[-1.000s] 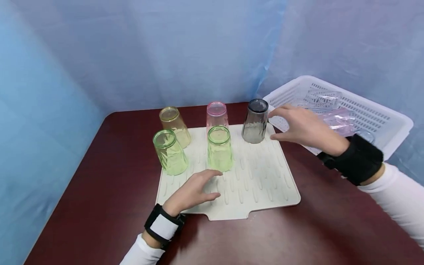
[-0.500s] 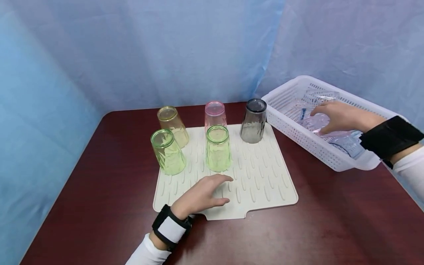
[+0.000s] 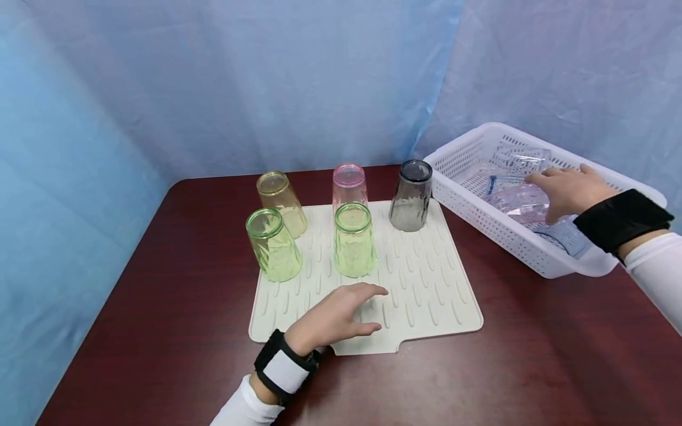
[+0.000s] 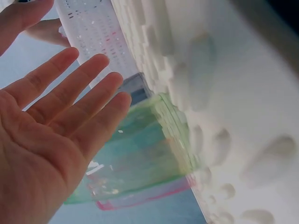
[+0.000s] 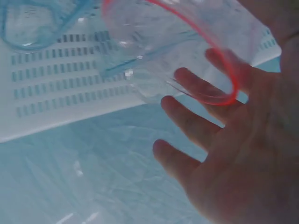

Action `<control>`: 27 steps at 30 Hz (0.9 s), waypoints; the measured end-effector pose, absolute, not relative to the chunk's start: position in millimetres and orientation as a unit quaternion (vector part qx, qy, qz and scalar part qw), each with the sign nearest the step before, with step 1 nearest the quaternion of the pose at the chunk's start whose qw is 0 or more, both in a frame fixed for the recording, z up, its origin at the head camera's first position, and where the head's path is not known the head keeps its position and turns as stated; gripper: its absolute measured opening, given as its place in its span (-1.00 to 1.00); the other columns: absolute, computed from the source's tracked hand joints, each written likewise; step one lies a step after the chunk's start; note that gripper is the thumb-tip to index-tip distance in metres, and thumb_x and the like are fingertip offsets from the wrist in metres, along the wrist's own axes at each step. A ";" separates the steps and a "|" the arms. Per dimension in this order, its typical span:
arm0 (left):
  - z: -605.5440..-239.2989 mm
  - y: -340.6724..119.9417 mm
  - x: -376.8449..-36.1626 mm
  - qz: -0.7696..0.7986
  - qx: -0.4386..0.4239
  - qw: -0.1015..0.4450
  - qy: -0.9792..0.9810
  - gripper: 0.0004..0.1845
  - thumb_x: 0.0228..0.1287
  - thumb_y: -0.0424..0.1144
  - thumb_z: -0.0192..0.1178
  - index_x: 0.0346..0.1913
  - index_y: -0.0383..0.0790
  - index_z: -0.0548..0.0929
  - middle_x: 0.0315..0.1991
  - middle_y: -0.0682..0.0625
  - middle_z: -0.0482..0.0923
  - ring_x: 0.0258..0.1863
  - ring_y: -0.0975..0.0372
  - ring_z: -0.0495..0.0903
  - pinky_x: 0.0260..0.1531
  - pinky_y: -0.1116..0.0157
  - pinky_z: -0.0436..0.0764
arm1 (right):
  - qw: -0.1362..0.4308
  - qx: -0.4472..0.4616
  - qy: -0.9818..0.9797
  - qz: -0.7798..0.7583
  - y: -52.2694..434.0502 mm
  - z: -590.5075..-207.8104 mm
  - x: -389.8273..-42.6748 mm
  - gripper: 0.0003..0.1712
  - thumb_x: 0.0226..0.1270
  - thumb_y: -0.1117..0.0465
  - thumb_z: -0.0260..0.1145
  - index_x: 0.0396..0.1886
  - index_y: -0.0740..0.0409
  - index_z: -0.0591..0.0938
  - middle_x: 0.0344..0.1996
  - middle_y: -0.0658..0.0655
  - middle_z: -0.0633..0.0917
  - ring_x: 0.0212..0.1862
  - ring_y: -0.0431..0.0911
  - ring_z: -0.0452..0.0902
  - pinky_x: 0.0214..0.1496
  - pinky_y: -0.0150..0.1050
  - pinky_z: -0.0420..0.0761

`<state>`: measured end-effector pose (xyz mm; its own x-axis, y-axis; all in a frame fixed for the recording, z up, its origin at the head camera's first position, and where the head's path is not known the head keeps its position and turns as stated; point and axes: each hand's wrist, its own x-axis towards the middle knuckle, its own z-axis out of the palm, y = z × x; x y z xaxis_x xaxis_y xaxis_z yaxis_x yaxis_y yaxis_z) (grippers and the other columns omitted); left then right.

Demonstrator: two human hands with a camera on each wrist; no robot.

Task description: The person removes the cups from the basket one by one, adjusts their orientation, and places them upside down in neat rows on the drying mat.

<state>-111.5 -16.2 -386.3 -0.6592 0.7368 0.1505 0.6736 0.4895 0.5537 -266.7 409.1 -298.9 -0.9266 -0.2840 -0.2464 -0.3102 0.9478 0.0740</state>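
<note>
A: Where is the right hand (image 3: 569,190)?
B: Inside the basket (image 3: 469,151), fingers (image 5: 196,123) loosely spread over a pink cup (image 3: 519,198) lying there, touching, not gripping. Clear and blue cups lie beside it.
A: The left hand (image 3: 333,316)?
B: Flat and relaxed on the mat (image 3: 426,284), left of the basket. Its wrist view shows a green cup (image 4: 140,154) close by.

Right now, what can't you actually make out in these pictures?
- Head view: the right hand covers the pink cup in the white basket; a grip cannot be confirmed.
- Head view: the basket's clear cups overlap; their number is unclear.
- Right wrist view: blurred; fingers at the cup's rim, contact unclear.
</note>
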 end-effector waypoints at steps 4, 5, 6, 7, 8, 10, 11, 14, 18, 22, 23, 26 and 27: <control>-383.6 -5.9 -114.3 0.296 0.415 0.061 0.858 -0.46 0.18 -0.24 0.37 0.21 -0.32 0.50 0.11 -0.09 0.55 0.13 0.17 0.50 0.14 0.35 0.40 | 0.110 -0.150 0.981 0.060 414.3 -302.3 -265.3 -0.03 -0.13 0.28 0.59 0.30 0.40 0.33 0.19 0.61 0.30 0.22 0.47 0.17 0.17 0.39 0.14; -383.3 -3.5 -114.8 0.295 0.414 0.065 0.858 -0.46 0.19 -0.24 0.36 0.21 -0.31 0.50 0.11 -0.08 0.54 0.14 0.17 0.50 0.14 0.36 0.40 | 0.107 -0.152 0.981 0.062 414.9 -302.8 -264.9 -0.04 -0.12 0.27 0.59 0.30 0.41 0.33 0.18 0.60 0.31 0.21 0.47 0.19 0.14 0.37 0.20; -383.0 -1.2 -115.2 0.297 0.415 0.069 0.857 -0.46 0.19 -0.23 0.36 0.22 -0.30 0.50 0.12 -0.08 0.54 0.14 0.18 0.49 0.15 0.36 0.39 | 0.102 -0.155 0.981 0.064 415.5 -303.0 -264.3 -0.04 -0.13 0.26 0.59 0.29 0.42 0.33 0.17 0.60 0.32 0.18 0.46 0.22 0.11 0.35 0.26; -382.9 1.0 -115.5 0.297 0.415 0.072 0.857 -0.46 0.19 -0.23 0.36 0.22 -0.30 0.49 0.12 -0.08 0.54 0.15 0.18 0.49 0.15 0.36 0.39 | 0.096 -0.159 0.980 0.068 416.3 -302.7 -263.3 -0.03 -0.14 0.26 0.60 0.28 0.43 0.34 0.16 0.59 0.34 0.16 0.46 0.25 0.08 0.33 0.31; -383.0 3.1 -115.8 0.297 0.416 0.072 0.856 -0.46 0.19 -0.23 0.36 0.22 -0.30 0.49 0.12 -0.08 0.54 0.15 0.18 0.49 0.15 0.36 0.39 | 0.092 -0.161 0.980 0.076 417.0 -301.9 -261.9 -0.03 -0.15 0.25 0.61 0.28 0.43 0.35 0.14 0.59 0.35 0.14 0.46 0.27 0.03 0.31 0.36; -383.5 6.7 -116.3 0.294 0.421 0.071 0.855 -0.46 0.19 -0.22 0.36 0.21 -0.29 0.50 0.12 -0.07 0.54 0.14 0.18 0.49 0.15 0.37 0.39 | 0.080 -0.164 0.979 0.089 418.5 -298.9 -258.0 -0.02 -0.19 0.23 0.63 0.26 0.44 0.37 0.10 0.57 0.39 0.10 0.43 0.32 -0.03 0.27 0.42; -383.8 8.3 -116.8 0.292 0.423 0.070 0.855 -0.46 0.19 -0.22 0.36 0.21 -0.28 0.50 0.11 -0.07 0.55 0.13 0.19 0.50 0.15 0.37 0.39 | 0.074 -0.165 0.979 0.096 419.3 -296.9 -255.6 -0.01 -0.21 0.22 0.64 0.25 0.44 0.37 0.08 0.57 0.40 0.08 0.42 0.34 -0.07 0.26 0.45; -384.2 12.4 -117.9 0.296 0.431 0.066 0.850 -0.47 0.19 -0.22 0.36 0.20 -0.28 0.50 0.10 -0.08 0.55 0.11 0.17 0.51 0.14 0.35 0.40 | 0.058 -0.163 0.979 0.111 420.9 -288.4 -246.7 0.01 -0.24 0.18 0.66 0.24 0.44 0.39 0.06 0.56 0.42 0.08 0.41 0.35 -0.17 0.25 0.49; -382.6 17.9 -121.2 0.299 0.439 0.061 0.845 -0.48 0.19 -0.23 0.36 0.19 -0.30 0.51 0.09 -0.09 0.56 0.10 0.15 0.52 0.13 0.36 0.41 | 0.031 -0.160 0.979 0.122 422.3 -274.0 -232.6 0.04 -0.28 0.15 0.68 0.24 0.43 0.39 0.08 0.58 0.40 0.10 0.42 0.32 -0.26 0.27 0.53; -377.8 23.8 -127.1 0.295 0.447 0.050 0.843 -0.48 0.18 -0.23 0.36 0.18 -0.31 0.50 0.09 -0.09 0.55 0.10 0.15 0.51 0.12 0.35 0.41 | -0.031 -0.158 0.977 0.139 419.6 -260.5 -216.7 0.09 -0.40 0.17 0.71 0.21 0.44 0.39 0.04 0.58 0.41 0.05 0.41 0.36 -0.28 0.27 0.54; -376.1 25.1 -129.0 0.295 0.448 0.046 0.843 -0.48 0.18 -0.23 0.36 0.18 -0.31 0.50 0.09 -0.09 0.54 0.11 0.15 0.50 0.12 0.35 0.41 | -0.053 -0.159 0.976 0.142 418.0 -257.9 -212.4 0.10 -0.44 0.19 0.71 0.19 0.45 0.38 0.02 0.58 0.41 0.03 0.40 0.37 -0.27 0.27 0.54; -369.9 27.8 -135.2 0.308 0.449 0.037 0.838 -0.47 0.18 -0.25 0.36 0.19 -0.33 0.48 0.12 -0.12 0.52 0.14 0.12 0.48 0.16 0.31 0.39 | -0.116 -0.176 0.967 0.144 412.1 -251.2 -197.1 0.13 -0.52 0.23 0.72 0.19 0.44 0.37 -0.01 0.56 0.42 -0.01 0.39 0.40 -0.27 0.27 0.53; -367.4 28.7 -137.4 0.316 0.447 0.034 0.836 -0.46 0.18 -0.26 0.36 0.20 -0.34 0.48 0.13 -0.13 0.51 0.16 0.12 0.46 0.17 0.30 0.38 | -0.142 -0.189 0.961 0.141 409.9 -249.5 -191.5 0.14 -0.55 0.23 0.73 0.19 0.43 0.38 -0.02 0.55 0.44 -0.02 0.38 0.41 -0.28 0.26 0.53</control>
<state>-137.4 28.7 -367.4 -0.5981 0.7688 0.2264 0.7263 0.4006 0.5585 -191.5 409.9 -249.5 -0.8882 -0.4033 0.2200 -0.3230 0.8888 0.3252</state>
